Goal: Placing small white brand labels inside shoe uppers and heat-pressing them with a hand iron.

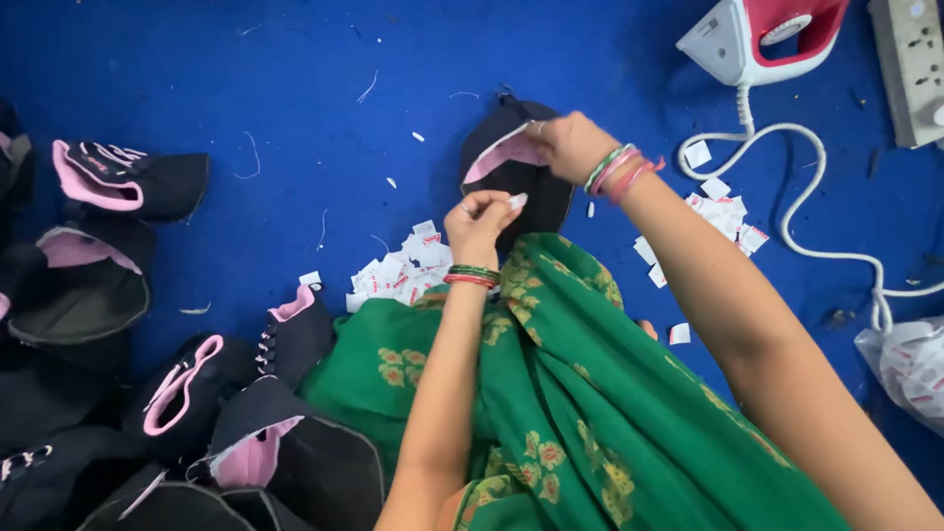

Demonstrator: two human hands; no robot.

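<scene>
A black shoe upper with pink lining (pixel 511 172) lies on the blue mat in front of me. My right hand (pixel 565 143), bangles at the wrist, pinches its pink-lined edge. My left hand (pixel 479 221) hovers just below the upper, fingers pinched on a small white label (pixel 517 201). A loose heap of white and red paper labels (pixel 403 270) lies beside my left wrist. My green floral garment (pixel 551 393) fills the lower middle.
Several more black and pink shoe uppers (pixel 128 182) are piled at the left and lower left. A white and red iron (pixel 762 39) with its white cord (pixel 806 216) stands at top right beside a power strip (pixel 910 69). More labels (pixel 723 211) and a plastic bag (pixel 910 369) lie right.
</scene>
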